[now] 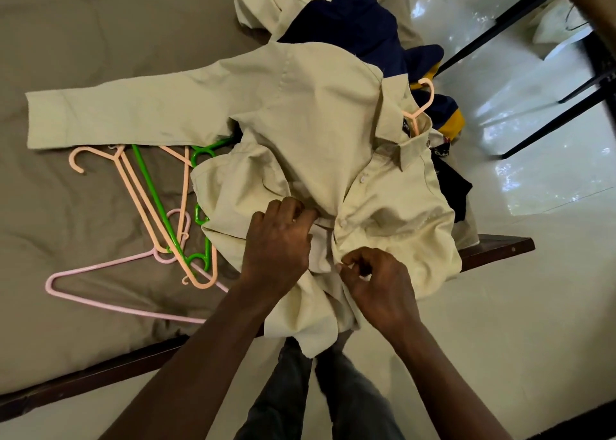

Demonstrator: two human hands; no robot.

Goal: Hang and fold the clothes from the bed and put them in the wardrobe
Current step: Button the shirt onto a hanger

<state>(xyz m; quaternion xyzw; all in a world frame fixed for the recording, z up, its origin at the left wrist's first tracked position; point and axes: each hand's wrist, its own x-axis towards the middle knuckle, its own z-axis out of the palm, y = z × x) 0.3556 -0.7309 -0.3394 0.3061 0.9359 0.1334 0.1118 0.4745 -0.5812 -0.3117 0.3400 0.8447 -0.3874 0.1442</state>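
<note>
Shirt (316, 113): cream, centre frame, on bed (66, 39); peach hanger (422, 104) in collar.
Left hand (278, 239): grips shirt front.
Right hand (380, 283): pinches button edge.

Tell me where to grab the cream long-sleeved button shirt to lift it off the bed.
Probably the peach plastic hanger hook, which pokes out of the collar: come from above at the collar end. The cream shirt lies rumpled and soft; the hook is its one rigid, exposed part.
</note>
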